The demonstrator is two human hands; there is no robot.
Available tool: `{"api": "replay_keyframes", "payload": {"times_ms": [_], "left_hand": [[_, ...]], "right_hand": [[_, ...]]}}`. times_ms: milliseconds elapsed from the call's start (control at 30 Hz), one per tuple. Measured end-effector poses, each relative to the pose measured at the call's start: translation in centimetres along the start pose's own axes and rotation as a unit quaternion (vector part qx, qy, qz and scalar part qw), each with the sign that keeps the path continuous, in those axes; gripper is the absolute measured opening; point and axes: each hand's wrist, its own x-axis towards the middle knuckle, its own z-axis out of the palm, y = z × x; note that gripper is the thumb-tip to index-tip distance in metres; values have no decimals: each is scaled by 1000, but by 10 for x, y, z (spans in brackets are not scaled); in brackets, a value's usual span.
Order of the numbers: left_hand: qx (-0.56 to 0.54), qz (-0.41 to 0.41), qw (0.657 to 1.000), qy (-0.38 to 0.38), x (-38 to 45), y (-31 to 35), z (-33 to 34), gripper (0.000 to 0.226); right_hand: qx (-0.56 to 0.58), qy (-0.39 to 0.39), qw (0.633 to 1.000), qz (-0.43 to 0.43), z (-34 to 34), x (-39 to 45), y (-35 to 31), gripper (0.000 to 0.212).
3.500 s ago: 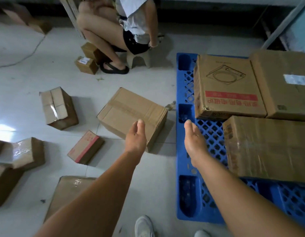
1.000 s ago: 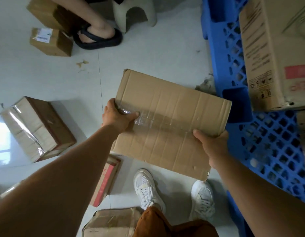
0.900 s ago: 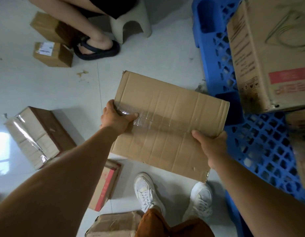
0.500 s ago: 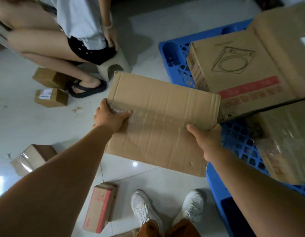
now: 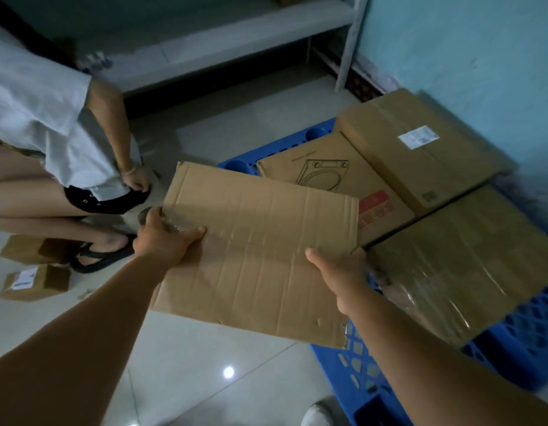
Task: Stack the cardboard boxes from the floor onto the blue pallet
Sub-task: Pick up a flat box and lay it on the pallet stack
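I hold a plain taped cardboard box point(image 5: 260, 250) in the air, over the floor at the left edge of the blue pallet point(image 5: 363, 376). My left hand point(image 5: 162, 241) grips its left side with the thumb on top. My right hand point(image 5: 340, 269) grips its right side, thumb on the top face. Three boxes lie on the pallet: one with a red label and line drawing point(image 5: 337, 176), one with a white sticker point(image 5: 420, 149), and a film-wrapped one point(image 5: 469, 259).
A person sits on a low stool at the left point(image 5: 51, 127), a sandalled foot point(image 5: 100, 250) on the floor. Two small boxes point(image 5: 33, 281) lie near that foot. A white shelf frame point(image 5: 235, 35) stands at the back, a turquoise wall point(image 5: 466, 41) at the right.
Both hands took hold of the box on the floor and lifted it. Over the last second it rose and came closer to the pallet boxes, while my view tilted up.
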Motion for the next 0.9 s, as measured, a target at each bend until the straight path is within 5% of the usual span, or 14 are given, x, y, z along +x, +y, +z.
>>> {"api": "replay_keyframes", "payload": {"times_ms": [400,900], "left_hand": [[41,71,995,-62,7,136,102,95],[73,152,966,-194,122,296,204,110]], "right_hand": [[5,91,996,5,-105,73,-51,98],[-38,188,979,68,-125,166,-149,88]]}}
